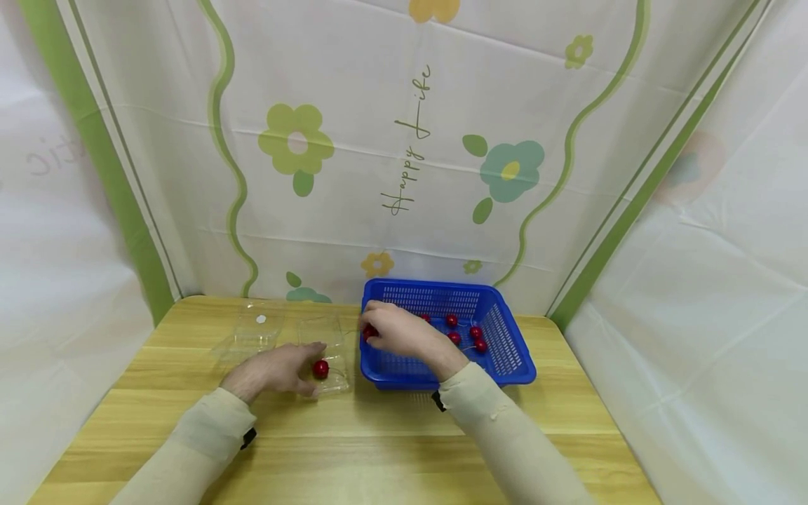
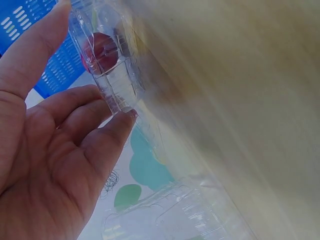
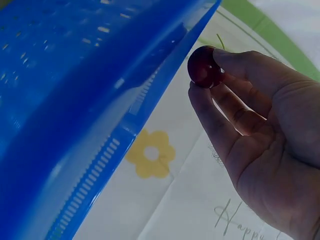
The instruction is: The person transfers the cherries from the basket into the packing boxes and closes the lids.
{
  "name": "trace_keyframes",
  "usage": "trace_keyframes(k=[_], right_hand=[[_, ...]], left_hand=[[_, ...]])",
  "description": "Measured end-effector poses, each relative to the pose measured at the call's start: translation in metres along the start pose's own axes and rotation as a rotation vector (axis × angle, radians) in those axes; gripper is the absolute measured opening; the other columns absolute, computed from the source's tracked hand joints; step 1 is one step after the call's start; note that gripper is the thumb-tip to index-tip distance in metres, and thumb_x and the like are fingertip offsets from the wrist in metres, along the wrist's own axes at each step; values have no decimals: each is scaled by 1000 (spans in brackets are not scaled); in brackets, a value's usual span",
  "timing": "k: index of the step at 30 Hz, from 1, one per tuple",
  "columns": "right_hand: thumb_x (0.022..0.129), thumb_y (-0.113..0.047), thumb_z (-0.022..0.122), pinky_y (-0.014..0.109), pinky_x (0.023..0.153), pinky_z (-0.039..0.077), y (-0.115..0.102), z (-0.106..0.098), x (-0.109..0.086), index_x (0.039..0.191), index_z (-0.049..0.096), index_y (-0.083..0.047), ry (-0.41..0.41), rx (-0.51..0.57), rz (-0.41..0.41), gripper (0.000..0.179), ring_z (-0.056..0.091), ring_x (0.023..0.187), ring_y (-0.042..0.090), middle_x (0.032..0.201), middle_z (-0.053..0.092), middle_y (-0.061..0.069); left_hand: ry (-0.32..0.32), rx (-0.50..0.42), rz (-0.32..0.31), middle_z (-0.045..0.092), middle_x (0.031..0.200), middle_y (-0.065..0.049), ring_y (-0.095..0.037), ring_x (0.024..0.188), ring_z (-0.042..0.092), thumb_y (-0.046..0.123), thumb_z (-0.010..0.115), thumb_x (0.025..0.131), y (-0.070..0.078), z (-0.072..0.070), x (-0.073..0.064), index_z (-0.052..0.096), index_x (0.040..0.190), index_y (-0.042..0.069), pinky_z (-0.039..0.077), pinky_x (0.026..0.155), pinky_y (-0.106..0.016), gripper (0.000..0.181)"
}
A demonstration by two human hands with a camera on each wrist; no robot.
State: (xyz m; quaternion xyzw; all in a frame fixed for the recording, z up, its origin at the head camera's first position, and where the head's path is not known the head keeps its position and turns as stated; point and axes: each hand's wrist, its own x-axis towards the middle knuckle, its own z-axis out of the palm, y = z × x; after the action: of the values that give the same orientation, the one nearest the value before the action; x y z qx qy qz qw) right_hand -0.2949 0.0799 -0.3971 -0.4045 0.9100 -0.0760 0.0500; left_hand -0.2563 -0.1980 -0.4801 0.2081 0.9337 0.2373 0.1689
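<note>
My left hand (image 1: 278, 369) holds a clear plastic box (image 1: 322, 330) on the table, thumb at one side and fingertips at the other. Inside that box lies a red cherry (image 1: 320, 369) with a thin stem; in the left wrist view the cherry (image 2: 100, 53) shows through the plastic wall. At the left rim of the blue basket (image 1: 435, 384), my right hand (image 1: 407, 332) pinches another red cherry (image 3: 202, 67) between thumb and fingers, its green stem sticking up. Several more cherries (image 1: 476, 332) lie in the basket, partly behind my right hand and forearm.
A second clear plastic container (image 1: 255, 330) lies to the left of my left hand. The wooden table (image 1: 315, 456) ends at a white patterned curtain (image 1: 353, 210) behind the basket, and white sheets hang at both sides.
</note>
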Motion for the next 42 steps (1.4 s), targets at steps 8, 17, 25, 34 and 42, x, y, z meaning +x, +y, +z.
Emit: trace_keyframes(k=[8,17,25,34,42], right_hand=[[112,-10,80,30,101,69,-15,5,9,130,85,-7,-11,-2,-6,19,76,117,21,131,77,8],[112,-10,81,18,93,65,-26,16,19,126,86,-9,-23,-16,-44,15,75,106,11,127,79,4],[110,-10,83,14,90,63,-34,30,27,124,89,-12,-29,-80,-108,15,73,102,8,122,79,0],[107,-5,83,13,83,61,-43,45,37,124,92,-18,-46,-189,-93,23,69,94,3,115,78,-5],[112,-8,78,19,78,63,-48,54,38,122,91,-21,-58,-280,-79,21,72,92,7,115,80,-3]], left_hand=[[1,1,6,68,166,-29,-54,158,62,24,100,96,0,0,1,49,173,-7,50,133,-71,97],[-3,-8,19,69,165,-29,-54,156,64,23,100,96,-1,-1,0,48,173,-9,51,133,-72,97],[-6,-13,31,69,163,-31,-53,152,67,22,99,97,0,-2,0,47,172,-10,54,130,-71,97],[-11,-21,34,65,169,-30,-55,154,65,24,98,98,-1,-1,-1,50,173,-3,52,131,-74,93],[-5,-28,33,68,166,-28,-54,151,68,23,100,96,0,-2,-2,51,173,-1,54,129,-74,95]])
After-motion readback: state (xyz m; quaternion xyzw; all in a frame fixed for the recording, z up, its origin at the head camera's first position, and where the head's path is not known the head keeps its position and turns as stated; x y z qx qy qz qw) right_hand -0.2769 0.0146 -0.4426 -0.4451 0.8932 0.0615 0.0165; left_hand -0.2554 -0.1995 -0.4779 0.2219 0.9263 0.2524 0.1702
